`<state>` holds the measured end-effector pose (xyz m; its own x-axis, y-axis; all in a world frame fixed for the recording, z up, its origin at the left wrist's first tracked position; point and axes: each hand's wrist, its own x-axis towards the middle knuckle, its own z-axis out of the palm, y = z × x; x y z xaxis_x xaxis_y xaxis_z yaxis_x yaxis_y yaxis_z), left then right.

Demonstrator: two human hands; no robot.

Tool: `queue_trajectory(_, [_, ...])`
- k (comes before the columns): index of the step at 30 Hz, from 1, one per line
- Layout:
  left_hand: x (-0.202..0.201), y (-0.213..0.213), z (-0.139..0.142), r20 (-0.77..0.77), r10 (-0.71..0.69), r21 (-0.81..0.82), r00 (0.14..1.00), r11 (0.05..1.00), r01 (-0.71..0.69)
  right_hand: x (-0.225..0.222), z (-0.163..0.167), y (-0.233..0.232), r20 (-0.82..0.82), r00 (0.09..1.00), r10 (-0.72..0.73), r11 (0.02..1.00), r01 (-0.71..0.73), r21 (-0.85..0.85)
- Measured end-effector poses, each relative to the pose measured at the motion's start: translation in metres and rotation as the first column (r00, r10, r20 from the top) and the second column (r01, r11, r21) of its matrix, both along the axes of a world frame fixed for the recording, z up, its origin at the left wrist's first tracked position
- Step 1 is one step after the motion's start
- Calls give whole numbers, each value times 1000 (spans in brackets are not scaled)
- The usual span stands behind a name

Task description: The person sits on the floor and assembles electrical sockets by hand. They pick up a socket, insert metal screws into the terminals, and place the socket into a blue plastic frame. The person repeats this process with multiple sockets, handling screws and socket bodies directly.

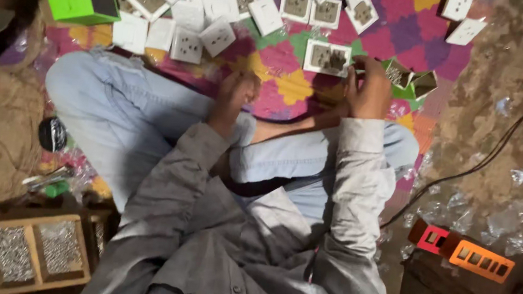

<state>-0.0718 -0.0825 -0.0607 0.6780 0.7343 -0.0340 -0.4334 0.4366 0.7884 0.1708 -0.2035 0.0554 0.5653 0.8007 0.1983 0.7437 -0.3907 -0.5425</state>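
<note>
Hands at a socket plate on the patchwork mat

The right hand [368,87] pinched the edge of a square white plastic socket plate [327,58] lying back-up on the colourful mat [412,33]; the left hand [234,95] rested loosely curled on the knee, holding nothing I could see. The plate looked light, rigid and smooth, best gripped by its rim.

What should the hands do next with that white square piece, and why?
Probably the left hand should move up and steady the socket plate. The right hand is working at its edge, beside a small open box, while the left rests away on the patterned mat.
</note>
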Motion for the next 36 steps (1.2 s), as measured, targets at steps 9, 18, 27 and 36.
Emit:
queue_trajectory(9, [-7,4,41,-211,187,-212,959,950,-232,-91,-17,52,34,914,404,913,-400,-81])
queue_trajectory(18, [-7,8,43,-267,116,-270,957,944,-190,-125,-17,81,131,964,232,971,-221,-93])
queue_trajectory(27, [-7,8,39,-317,130,-226,940,952,-207,-133,-28,87,94,994,55,998,-53,-18])
queue_trajectory(36, [-9,7,36,-245,182,-179,952,957,-229,-133,-40,91,72,994,80,996,-76,-51])
